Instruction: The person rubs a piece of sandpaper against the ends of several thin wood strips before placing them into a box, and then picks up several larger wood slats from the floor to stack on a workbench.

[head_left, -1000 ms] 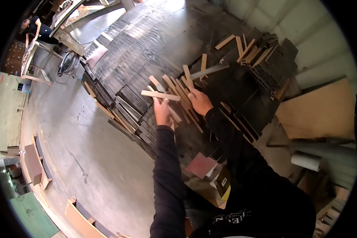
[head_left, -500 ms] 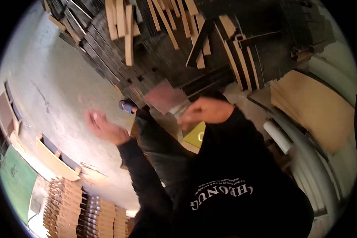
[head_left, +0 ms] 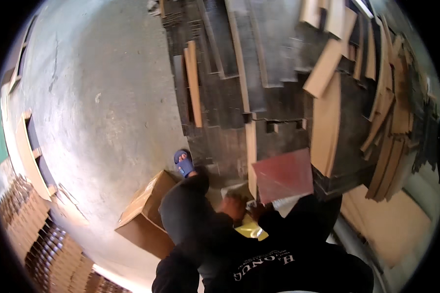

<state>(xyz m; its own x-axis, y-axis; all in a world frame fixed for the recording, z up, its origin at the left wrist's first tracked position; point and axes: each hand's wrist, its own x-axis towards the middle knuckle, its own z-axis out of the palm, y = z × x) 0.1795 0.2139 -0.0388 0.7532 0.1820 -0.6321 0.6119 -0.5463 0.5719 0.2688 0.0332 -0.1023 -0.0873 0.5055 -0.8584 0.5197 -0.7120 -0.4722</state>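
My hands are close together, low in front of my body. My left hand (head_left: pixel 234 207) has its fingers curled beside a small pale piece with dark print (head_left: pixel 251 204); what lies inside its grip is hidden. On the other side of that piece my right hand (head_left: pixel 262 212) is in shadow, its fingers bent inward. Just below both hands is a shiny yellow sheet-like thing (head_left: pixel 252 228). Beyond the right hand lies a flat dull-red board (head_left: pixel 284 177), with a whitish edge showing under it. Another pale, crumpled-looking surface (head_left: pixel 235 189) shows behind my left hand.
Dark planks (head_left: pixel 225 146) lie spread ahead, with loose tan wood strips (head_left: pixel 326 127) on them. A brown cardboard box (head_left: pixel 144 212) stands at my left, near my foot in a blue sandal (head_left: pixel 184 163). Stacked wood pieces (head_left: pixel 49 244) are at lower left; a tan panel (head_left: pixel 391 224) is at right.
My left hand, raised out to the left before, has come in beside my right. Both hands are lower. The view has turned, bringing the cardboard box into sight.
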